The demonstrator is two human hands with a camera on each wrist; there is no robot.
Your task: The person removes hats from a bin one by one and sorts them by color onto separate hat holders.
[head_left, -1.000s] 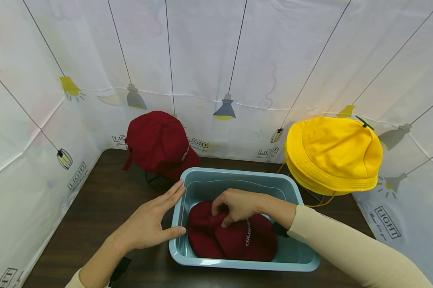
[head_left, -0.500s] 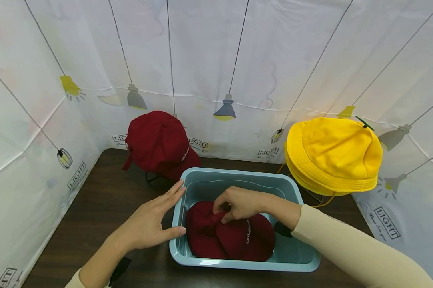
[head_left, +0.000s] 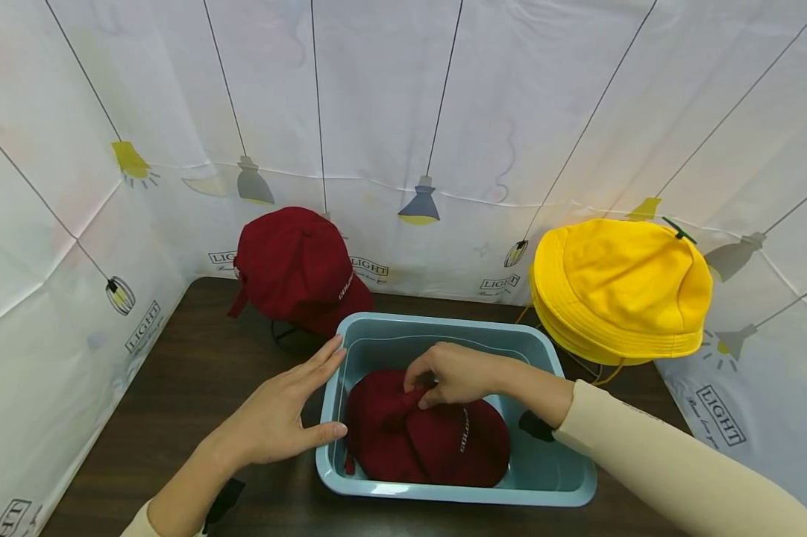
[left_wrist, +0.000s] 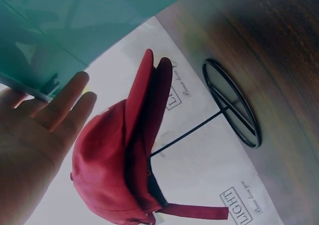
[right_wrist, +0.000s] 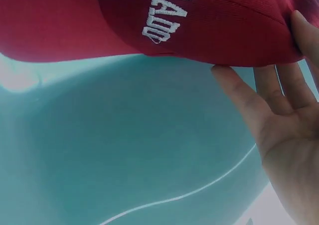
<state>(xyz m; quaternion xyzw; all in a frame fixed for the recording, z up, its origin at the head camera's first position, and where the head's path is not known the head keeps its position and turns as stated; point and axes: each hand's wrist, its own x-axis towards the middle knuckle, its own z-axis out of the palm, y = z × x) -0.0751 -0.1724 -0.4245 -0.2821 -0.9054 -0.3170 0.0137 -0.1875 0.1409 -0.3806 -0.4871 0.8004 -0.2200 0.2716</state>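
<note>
A dark red baseball cap (head_left: 437, 447) with white lettering lies in the blue plastic bin (head_left: 457, 492). My right hand (head_left: 460, 373) reaches in from the right and pinches the cap's crown between thumb and fingers. In the right wrist view, the cap's lettered front (right_wrist: 209, 25) stands above the bin's floor, with fingers at its edge. My left hand (head_left: 283, 410) is at the bin's left rim, thumb and fingers extended and touching it. Beyond that hand, another red cap (head_left: 296, 261) sits on a black wire stand (left_wrist: 232, 105); two brims show in the left wrist view.
At the back right, a yellow bucket hat (head_left: 621, 291) with a small green sprout on top rests on a stand, its yellow cord hanging down. Dark wooden table (head_left: 142, 418) surrounds the bin. A white printed cloth (head_left: 377, 112) encloses the back and sides.
My right hand has moved slightly up and back, drawing up the crown of the red cap in the bin. A strap end now shows at the cap's lower left. My left hand has stayed put.
</note>
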